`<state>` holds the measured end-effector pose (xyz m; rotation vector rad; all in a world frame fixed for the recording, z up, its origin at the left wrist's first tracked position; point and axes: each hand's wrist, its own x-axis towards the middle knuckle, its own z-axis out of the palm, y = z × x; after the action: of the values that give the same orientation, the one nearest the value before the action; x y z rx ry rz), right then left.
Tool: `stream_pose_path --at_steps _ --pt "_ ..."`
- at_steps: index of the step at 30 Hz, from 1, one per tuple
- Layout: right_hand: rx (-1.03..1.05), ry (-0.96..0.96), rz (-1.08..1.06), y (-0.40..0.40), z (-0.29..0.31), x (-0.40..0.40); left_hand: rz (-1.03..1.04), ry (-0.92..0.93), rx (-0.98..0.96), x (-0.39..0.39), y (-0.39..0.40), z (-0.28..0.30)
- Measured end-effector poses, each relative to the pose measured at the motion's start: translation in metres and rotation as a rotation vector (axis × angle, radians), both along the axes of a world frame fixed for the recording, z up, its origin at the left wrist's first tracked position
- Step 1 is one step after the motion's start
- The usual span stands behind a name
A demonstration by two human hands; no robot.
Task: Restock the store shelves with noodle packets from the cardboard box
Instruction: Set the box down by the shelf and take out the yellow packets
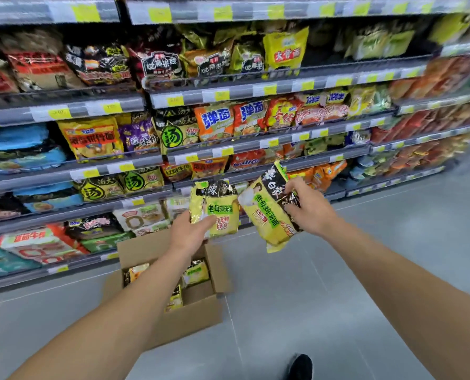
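Note:
My left hand point(190, 229) grips the lower left corner of an upright yellow-and-black noodle packet point(220, 209). My right hand point(308, 207) holds a second packet of the same kind point(266, 212), tilted with its top toward the shelves. Both packets hang in the air in front of the lower shelves point(157, 157), above the open cardboard box point(195, 314) on the floor. Several more yellow packets point(197, 271) lie inside the box, partly hidden by my left forearm.
Tiers of grey shelving packed with colourful noodle bags run left to right, with yellow price tags point(113, 106) on the rails. Grey tiled floor point(297, 297) spreads to the right of the box. A black shoe point(301, 366) shows at the bottom edge.

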<state>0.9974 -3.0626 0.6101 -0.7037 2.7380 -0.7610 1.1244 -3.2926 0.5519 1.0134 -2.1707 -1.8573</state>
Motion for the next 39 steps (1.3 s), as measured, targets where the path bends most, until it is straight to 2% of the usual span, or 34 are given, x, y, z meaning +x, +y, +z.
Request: stream_pose_path --at_steps 7,12,18,29,39 --pt "-0.111 -0.003 -0.087 0.115 0.024 -0.084 -0.058 0.040 -0.065 -0.107 0.103 0.018" --pt "0.005 0.040 -0.112 0.215 0.037 -0.165 -0.101 0.020 -0.067 -0.190 0.192 0.034" --pt "0.080 0.161 -0.210 0.290 0.042 -0.256 -0.150 0.060 -0.061 -0.277 0.259 0.046" --pt "-0.025 0.374 -0.290 0.315 0.057 -0.411 -0.233 0.158 -0.023 -0.451 0.274 0.046" --pt "0.014 0.571 -0.338 0.317 0.114 -0.562 -0.320 0.227 -0.208 -0.616 0.270 0.096"
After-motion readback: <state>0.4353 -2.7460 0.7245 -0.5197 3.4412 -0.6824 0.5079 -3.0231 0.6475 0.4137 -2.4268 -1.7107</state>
